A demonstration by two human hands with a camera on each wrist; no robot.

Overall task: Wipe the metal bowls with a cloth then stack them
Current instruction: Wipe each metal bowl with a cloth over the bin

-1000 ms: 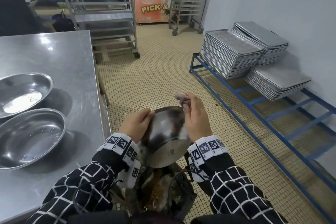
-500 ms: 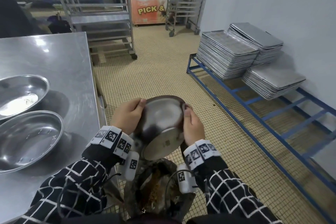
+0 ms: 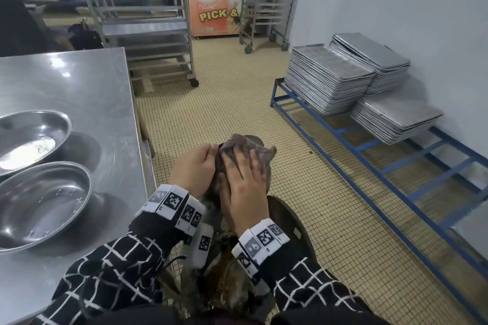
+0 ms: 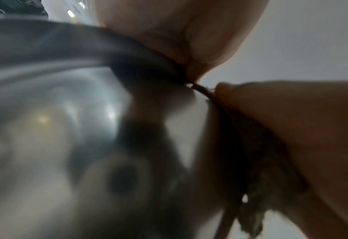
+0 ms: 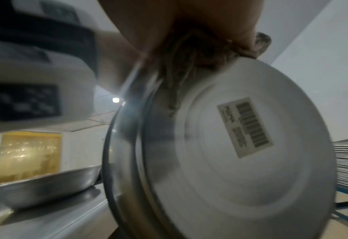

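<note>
left hand (image 3: 195, 169) is gripping the rim of a metal bowl (image 5: 230, 145), fingers curled over the edge, holding it tilted on its side over the floor. right hand (image 3: 244, 183) is lying flat with fingers spread, pressing a brownish cloth (image 3: 260, 152) against the bowl's outer wall. barcode sticker (image 5: 245, 127) is showing on the bowl's base, below the right hand. two more bowls (image 3: 39, 203) are sitting upright on the steel table (image 3: 87, 92), well left of the left hand.
</note>
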